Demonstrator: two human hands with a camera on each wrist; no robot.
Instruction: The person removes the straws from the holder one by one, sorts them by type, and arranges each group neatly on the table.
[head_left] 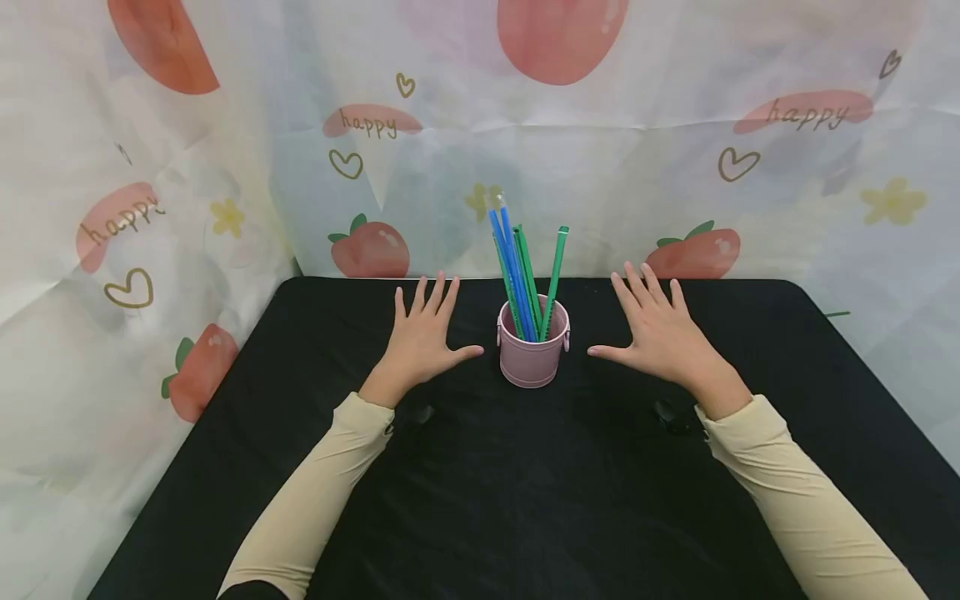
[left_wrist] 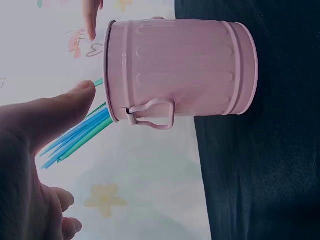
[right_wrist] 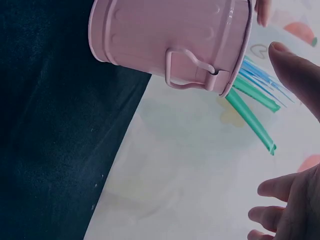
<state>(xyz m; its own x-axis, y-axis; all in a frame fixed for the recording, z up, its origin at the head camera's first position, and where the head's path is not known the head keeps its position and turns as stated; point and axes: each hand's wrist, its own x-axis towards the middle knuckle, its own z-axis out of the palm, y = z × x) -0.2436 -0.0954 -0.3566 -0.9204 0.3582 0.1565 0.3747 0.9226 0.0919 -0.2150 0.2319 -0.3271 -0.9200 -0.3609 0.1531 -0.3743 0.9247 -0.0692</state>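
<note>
A small pink metal pail [head_left: 529,367] with a handle on each side stands upright on the black table. Slim blue pen-like sticks [head_left: 513,271] with clear tips and several green pen-like sticks [head_left: 557,271] lean in it, their tops well above the rim. To the left of the pail my left hand [head_left: 425,337] is spread, thumb pointing at the pail and a short gap between. My right hand [head_left: 660,337] mirrors it on the other side, fingers straight and holding nothing. Each wrist view shows the near side handle [left_wrist: 155,112] hanging just below the rim, apart from the thumb [right_wrist: 292,70].
The black-covered table [head_left: 517,500] ends just behind the pail. A pale curtain [head_left: 600,192] printed with fruit, hearts and lettering hangs along the back and left. Small dark objects [head_left: 670,414] show by the wrists.
</note>
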